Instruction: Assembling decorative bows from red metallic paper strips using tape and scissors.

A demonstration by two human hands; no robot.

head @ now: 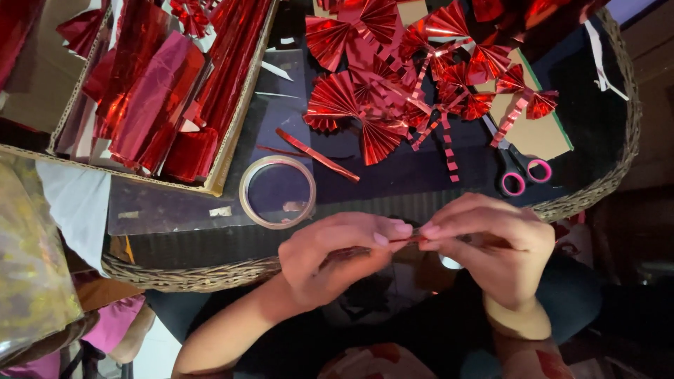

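Note:
My left hand (335,256) and my right hand (491,245) meet at the near edge of the table, fingertips pinched together on a narrow folded strip of shiny red foil paper (414,239). Most of the strip is hidden inside my fingers. Just beyond my left hand lies a roll of clear tape (277,191). Farther back sits a pile of pleated red foil fans (393,91) with zigzag red strips attached.
A cardboard box (232,133) of red foil sheets stands at the back left. Pink-handled scissors (516,168) lie at the right beside a brown card. One loose red strip (316,154) lies by the tape. The dark tabletop has a woven wicker rim (203,277).

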